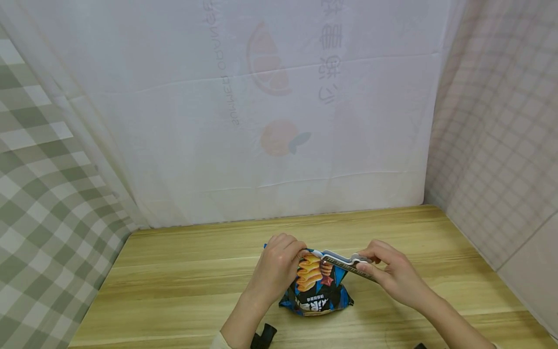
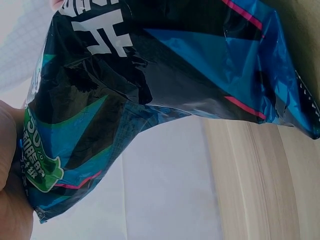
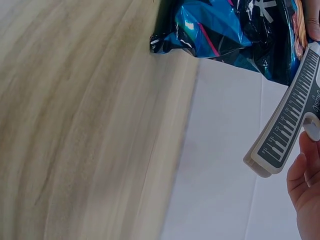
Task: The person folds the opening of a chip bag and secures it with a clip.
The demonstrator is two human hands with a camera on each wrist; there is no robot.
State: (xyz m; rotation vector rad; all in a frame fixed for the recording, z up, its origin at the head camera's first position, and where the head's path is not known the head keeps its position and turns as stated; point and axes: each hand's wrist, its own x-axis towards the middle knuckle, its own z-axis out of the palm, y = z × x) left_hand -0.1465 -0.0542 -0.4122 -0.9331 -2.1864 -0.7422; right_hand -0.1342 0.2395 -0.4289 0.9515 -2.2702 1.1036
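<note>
A blue and black snack bag printed with chips stands on the wooden table, its top edge raised. My left hand grips the bag's top edge from the left, covering that corner. In the left wrist view the shiny bag fills most of the picture. My right hand holds a long, flat bag clip with a piano-key pattern near its outer end, thumb on the near side. The clip's far end lies at the bag's top right corner, overlapping its edge in the head view.
The wooden table ends at a white cloth printed with oranges behind. Checked cloth hangs at the left, and a pale grid-patterned cloth at the right. A small black object shows beside my left forearm.
</note>
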